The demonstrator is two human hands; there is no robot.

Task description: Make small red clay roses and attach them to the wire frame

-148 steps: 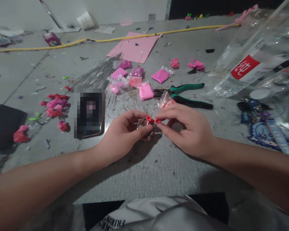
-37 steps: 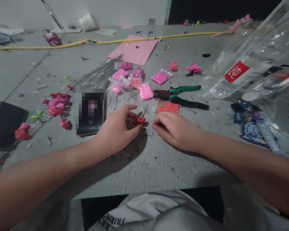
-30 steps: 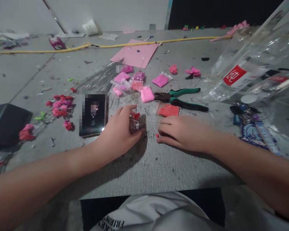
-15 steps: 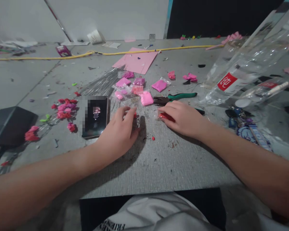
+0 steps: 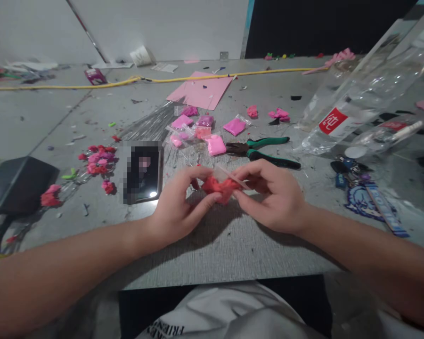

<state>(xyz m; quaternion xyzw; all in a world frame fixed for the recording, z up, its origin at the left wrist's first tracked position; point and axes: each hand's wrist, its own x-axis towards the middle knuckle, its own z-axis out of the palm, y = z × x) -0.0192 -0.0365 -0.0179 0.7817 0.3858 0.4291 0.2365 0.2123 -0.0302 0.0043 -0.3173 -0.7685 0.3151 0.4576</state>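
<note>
Head view: a small red bag point(image 5: 224, 190) is held between the two hands, in front of the body and over the near part of the table point(image 5: 226, 259). Whether the table is touched by it cannot be made out. Its left end is pinched by the thumb and fingers of the left hand point(image 5: 180, 200), and its right end is pinched by those of the right hand point(image 5: 273, 195). Both hands are on the bag, so neither one is nearer. It is bent and crumpled, and its long way seems to be stretched from side to side, from hand to hand. Its clear plastic edge is turned up on the far side and is slanted down toward the right fingers. A dim reddish bit point(image 5: 195, 184) can be seen by the curled left fingers, but what it is cannot be made out.

Just past the hands, pliers point(image 5: 249, 148) are laid with their nose pointed left and their green handles pointed right. Just beside the nose, a pink bag point(image 5: 215, 145) is set, and more little bags point(image 5: 189, 125) are heaped behind it. The left side is taken up by a phone point(image 5: 146, 172), with red and pink flower shapes point(image 5: 99, 159) beyond it. Well off to the right, a big clear bottle point(image 5: 339, 122) is leaned.
</note>
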